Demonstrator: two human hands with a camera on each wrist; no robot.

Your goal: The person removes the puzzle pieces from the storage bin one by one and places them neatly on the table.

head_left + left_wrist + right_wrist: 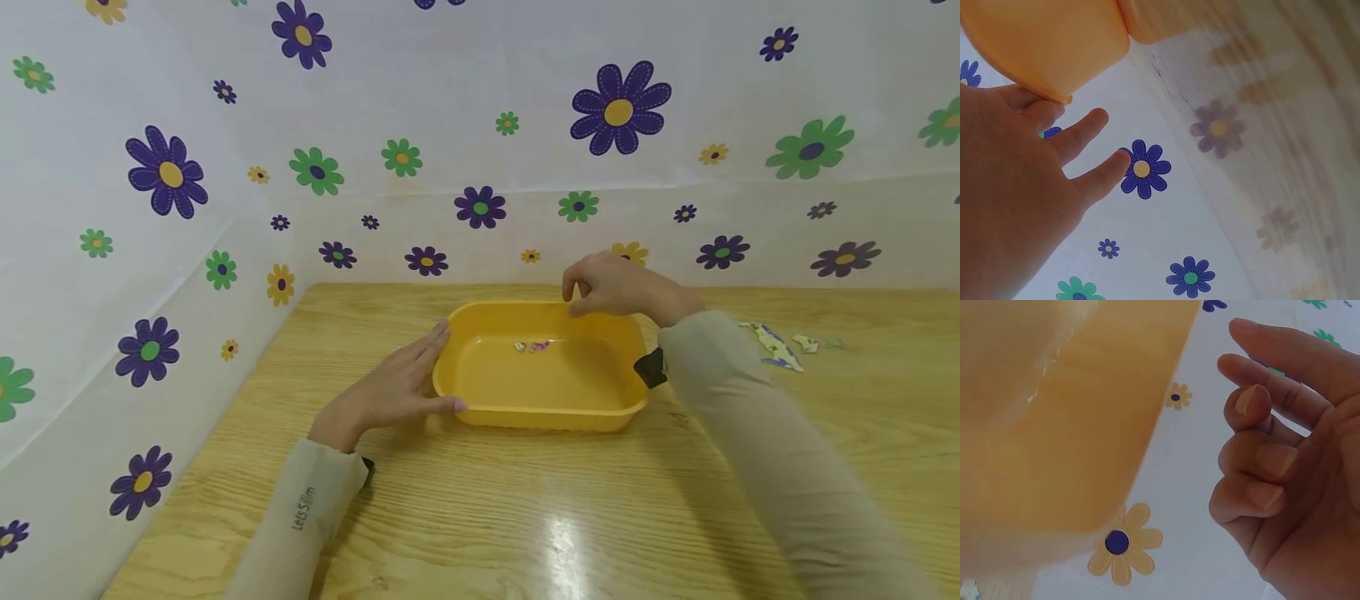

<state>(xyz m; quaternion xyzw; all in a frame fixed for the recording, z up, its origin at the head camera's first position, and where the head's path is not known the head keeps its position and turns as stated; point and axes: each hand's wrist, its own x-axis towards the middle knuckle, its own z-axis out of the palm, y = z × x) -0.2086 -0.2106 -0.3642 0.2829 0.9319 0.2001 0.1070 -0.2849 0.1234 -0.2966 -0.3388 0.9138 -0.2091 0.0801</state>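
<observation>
A yellow plastic basin (540, 417) stands on the wooden table, with two small colourful scraps (538, 346) on its floor near the far wall. My left hand (401, 379) rests against the basin's left end, thumb at the front rim and fingers spread along the side; in the left wrist view two fingers (1088, 134) extend clear of the rim. Over the far rim, towards the right, hovers my right hand (611, 287). The right wrist view shows its fingers (1254, 456) loosely bent beside the basin wall (1104, 444), with nothing visible between them.
On the table to the right of the basin lie several torn-looking pale scraps (780, 346) with blue and green marks. A white flower-patterned sheet (450, 100) hangs behind the table and along its left side. The wooden tabletop (465, 517) reaches towards me.
</observation>
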